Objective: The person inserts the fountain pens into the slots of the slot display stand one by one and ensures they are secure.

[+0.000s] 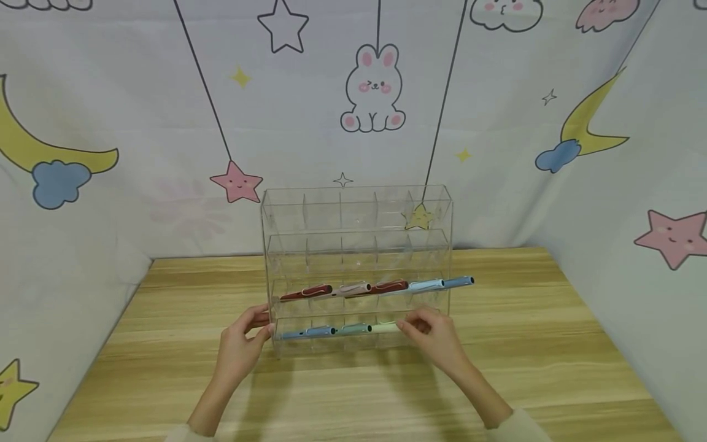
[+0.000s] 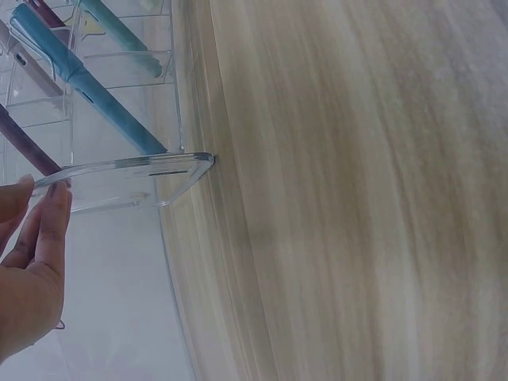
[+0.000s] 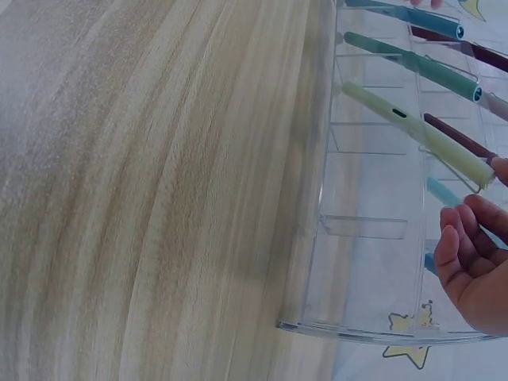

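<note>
A clear acrylic pen rack (image 1: 356, 232) with tiered compartments stands on the table. My left hand (image 1: 243, 344) grips its left side wall, thumb in front and fingers behind; the left wrist view shows the panel (image 2: 135, 164) between them. At the bottom tier, my right hand (image 1: 436, 337) pinches the cap end of a pale green pen (image 3: 432, 141), which lies tilted in a compartment. Left of it in that tier are a green pen (image 1: 353, 329) and a blue pen (image 1: 317, 332). The fingertips partly hide the pale green cap.
The tier above holds a dark red pen (image 1: 306, 293), a pinkish pen (image 1: 353, 288), another dark red pen (image 1: 391, 286), a light blue pen (image 1: 428, 285) and a blue pen (image 1: 459, 282). Wood-grain table (image 1: 353, 399) surrounds the rack; a printed white curtain (image 1: 309, 123) hangs behind.
</note>
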`<state>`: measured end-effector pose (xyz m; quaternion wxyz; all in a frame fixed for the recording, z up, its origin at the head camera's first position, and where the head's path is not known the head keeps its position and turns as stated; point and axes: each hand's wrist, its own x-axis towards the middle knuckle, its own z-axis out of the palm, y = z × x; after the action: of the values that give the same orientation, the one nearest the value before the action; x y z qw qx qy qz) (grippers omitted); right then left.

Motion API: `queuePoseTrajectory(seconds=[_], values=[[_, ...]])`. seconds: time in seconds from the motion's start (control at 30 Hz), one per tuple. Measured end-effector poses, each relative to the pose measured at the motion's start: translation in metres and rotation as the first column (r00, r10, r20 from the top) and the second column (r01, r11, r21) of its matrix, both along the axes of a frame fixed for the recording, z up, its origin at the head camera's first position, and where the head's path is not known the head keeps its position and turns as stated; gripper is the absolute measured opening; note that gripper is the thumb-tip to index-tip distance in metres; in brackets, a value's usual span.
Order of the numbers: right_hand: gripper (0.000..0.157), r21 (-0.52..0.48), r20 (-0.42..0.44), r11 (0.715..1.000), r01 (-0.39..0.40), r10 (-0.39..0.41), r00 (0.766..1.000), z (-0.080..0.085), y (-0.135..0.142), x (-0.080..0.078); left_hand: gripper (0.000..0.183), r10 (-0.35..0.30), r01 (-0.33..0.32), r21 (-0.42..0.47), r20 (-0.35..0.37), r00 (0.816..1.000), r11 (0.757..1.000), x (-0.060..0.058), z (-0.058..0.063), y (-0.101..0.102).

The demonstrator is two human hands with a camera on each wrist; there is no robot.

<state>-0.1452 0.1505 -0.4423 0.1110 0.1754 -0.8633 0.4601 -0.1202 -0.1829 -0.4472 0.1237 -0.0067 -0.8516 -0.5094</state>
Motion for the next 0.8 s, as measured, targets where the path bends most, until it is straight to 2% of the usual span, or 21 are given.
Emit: queuePoseTrajectory(seconds=[0.27,0.5,0.8], values=[[0.005,0.010,0.042,0.999,-0.032,0.032,0.999,0.0018,0.0021,0.0009,0.034,-0.005,0.005,-0.005,-0.003,1.000,1.000,0.0003,-0.0005,0.0001],[0.010,0.031,0.014,0.995,-0.099,0.099,0.995,0.0040,0.0033,0.0017,0.034,-0.003,0.003,-0.013,0.001,1.000,1.000,0.0005,0.0001,0.0008],[0.017,0.033,-0.070,0.986,-0.161,0.163,0.984,0.0043,0.0058,0.0012,0.034,-0.005,0.005,-0.004,-0.009,1.000,1.000,0.0006,-0.0008,0.0013]])
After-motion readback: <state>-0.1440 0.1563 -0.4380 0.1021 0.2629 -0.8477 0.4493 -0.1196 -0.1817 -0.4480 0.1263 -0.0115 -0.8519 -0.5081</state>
